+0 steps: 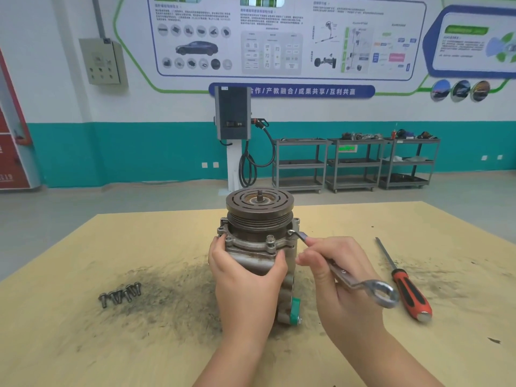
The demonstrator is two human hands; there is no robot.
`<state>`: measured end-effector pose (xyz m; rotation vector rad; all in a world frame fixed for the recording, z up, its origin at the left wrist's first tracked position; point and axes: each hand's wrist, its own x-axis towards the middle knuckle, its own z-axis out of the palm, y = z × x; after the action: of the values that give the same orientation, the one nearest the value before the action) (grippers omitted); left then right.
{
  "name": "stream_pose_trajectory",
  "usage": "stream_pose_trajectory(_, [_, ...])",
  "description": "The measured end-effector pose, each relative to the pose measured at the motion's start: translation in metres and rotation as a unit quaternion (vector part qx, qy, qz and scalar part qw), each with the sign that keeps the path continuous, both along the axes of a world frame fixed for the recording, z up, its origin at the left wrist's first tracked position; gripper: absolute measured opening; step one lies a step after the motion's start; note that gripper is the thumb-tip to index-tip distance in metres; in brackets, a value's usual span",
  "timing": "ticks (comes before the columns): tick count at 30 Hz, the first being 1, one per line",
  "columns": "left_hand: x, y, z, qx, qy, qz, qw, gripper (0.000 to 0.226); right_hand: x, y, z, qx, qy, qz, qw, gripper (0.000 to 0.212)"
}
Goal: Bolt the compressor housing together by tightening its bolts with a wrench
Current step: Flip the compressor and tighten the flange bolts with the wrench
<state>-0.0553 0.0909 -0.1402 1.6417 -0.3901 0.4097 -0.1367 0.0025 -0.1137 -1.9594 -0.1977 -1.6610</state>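
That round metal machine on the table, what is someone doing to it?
A person is bolting a car compressor together. The left hand grips its body to keep it upright on the table. The right hand holds a wrench, with its far end at a bolt on the rim, right side. Spare bolts lie to the left, and a red screwdriver lies to the right.

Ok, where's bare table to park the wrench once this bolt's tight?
Bare board lies right of the screwdriver, and at the near left corner, in front of the loose bolts. It is crowded between the compressor and screwdriver.
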Motion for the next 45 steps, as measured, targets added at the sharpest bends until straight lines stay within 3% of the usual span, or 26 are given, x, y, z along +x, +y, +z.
stream_pose_trajectory(4, [0.000, 0.000, 0.002, -0.012, 0.007, -0.007, 1.000, 0.093, 0.004, 0.008, -0.007, -0.083, -0.008, -0.058, 0.995, 0.032])
stream_pose_trajectory(7, [0.001, -0.001, 0.001, -0.026, 0.012, -0.015, 0.999, 0.092, 0.007, 0.006, -0.007, -0.104, 0.000, -0.079, 0.991, 0.047])
stream_pose_trajectory(9, [0.002, -0.001, 0.000, -0.021, 0.008, -0.012, 1.000, 0.094, 0.008, 0.003, -0.006, -0.035, -0.004, -0.044, 0.998, 0.044])
stream_pose_trajectory(11, [0.003, -0.001, -0.001, -0.016, 0.004, -0.004, 1.000, 0.095, 0.009, 0.001, -0.005, 0.118, -0.038, 0.037, 0.992, 0.035])
stream_pose_trajectory(13, [0.006, 0.000, -0.002, -0.012, 0.004, -0.001, 1.000, 0.093, 0.014, -0.006, 0.003, 0.335, -0.077, 0.149, 0.927, 0.031])
stream_pose_trajectory(15, [0.012, 0.003, -0.002, -0.008, 0.006, -0.010, 1.000, 0.091, 0.025, -0.024, 0.017, 0.528, -0.062, 0.246, 0.810, 0.030])
stream_pose_trajectory(17, [0.018, 0.006, -0.003, -0.010, 0.008, -0.026, 1.000, 0.089, 0.035, -0.042, 0.032, 0.611, 0.009, 0.304, 0.731, 0.031])
stream_pose_trajectory(18, [0.020, 0.007, -0.004, -0.011, 0.008, -0.032, 0.999, 0.089, 0.037, -0.047, 0.039, 0.610, 0.044, 0.323, 0.722, 0.031])
stream_pose_trajectory(20, [0.022, 0.009, -0.004, -0.012, 0.007, -0.040, 0.999, 0.088, 0.037, -0.053, 0.047, 0.560, 0.048, 0.336, 0.756, 0.031])
stream_pose_trajectory(22, [0.023, 0.009, -0.005, -0.013, 0.005, -0.044, 0.999, 0.089, 0.028, -0.051, 0.050, 0.467, 0.008, 0.323, 0.823, 0.032])
stream_pose_trajectory(25, [0.023, 0.008, -0.006, -0.018, 0.000, -0.044, 0.999, 0.089, 0.010, -0.035, 0.040, 0.287, -0.031, 0.253, 0.923, 0.026])
stream_pose_trajectory(27, [0.023, 0.008, -0.006, -0.018, -0.003, -0.044, 0.999, 0.090, 0.005, -0.020, 0.029, 0.192, -0.039, 0.207, 0.959, 0.024])
stream_pose_trajectory(33, [0.021, 0.009, -0.006, -0.020, -0.008, -0.047, 0.999, 0.090, 0.006, -0.009, 0.005, 0.007, -0.019, 0.067, 0.998, 0.046])
stream_pose_trajectory(41, [0.022, 0.008, -0.007, -0.027, -0.011, -0.048, 0.998, 0.090, 0.010, -0.004, -0.006, -0.078, -0.008, 0.006, 0.997, 0.037])
stream_pose_trajectory(43, [0.021, 0.007, -0.007, -0.023, -0.024, -0.038, 0.999, 0.091, 0.014, -0.003, -0.004, -0.006, -0.023, 0.040, 0.999, 0.038])
stream_pose_trajectory(45, [0.022, 0.007, -0.007, -0.022, -0.034, -0.030, 0.999, 0.092, 0.018, -0.004, 0.002, 0.205, -0.062, 0.129, 0.968, 0.030])
